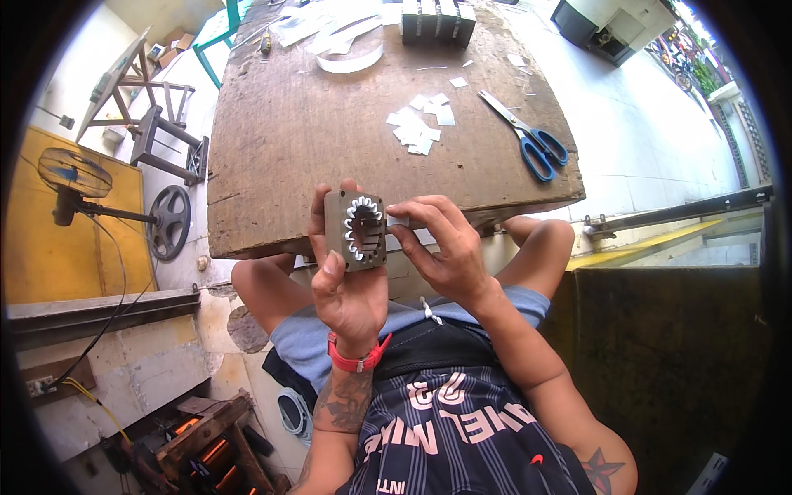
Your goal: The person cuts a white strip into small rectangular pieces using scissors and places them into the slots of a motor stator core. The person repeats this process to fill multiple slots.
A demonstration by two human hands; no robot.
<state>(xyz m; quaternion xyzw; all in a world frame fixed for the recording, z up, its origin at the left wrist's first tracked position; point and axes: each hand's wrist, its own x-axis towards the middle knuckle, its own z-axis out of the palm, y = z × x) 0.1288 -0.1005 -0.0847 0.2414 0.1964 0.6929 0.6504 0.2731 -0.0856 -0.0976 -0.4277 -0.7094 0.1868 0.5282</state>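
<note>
In the head view, the person sits at the near edge of a worn wooden tabletop [330, 124] and holds a square grey metal motor stator with white slot liners [356, 229] up in front of the chest, just off that near edge. The left hand [346, 289] wraps it from below and the left, thumb pressed on the front face and fingers behind, so the left grip is clamped around the block. The right hand [437, 247] comes in from the right with the fingertips [400, 213] pinched at the stator's right rim, apparently on a white liner.

The stator looks like stacked steel: stiff and probably heavy for its size, best taken by the flat outer sides. The thin liners in the bore seem soft and easily creased, so they call for a light pinch.

Farther back on the tabletop lie a heap of small white paper slips [421, 124], blue-handled scissors [532, 140], and a curled white paper strip [351, 58].
</note>
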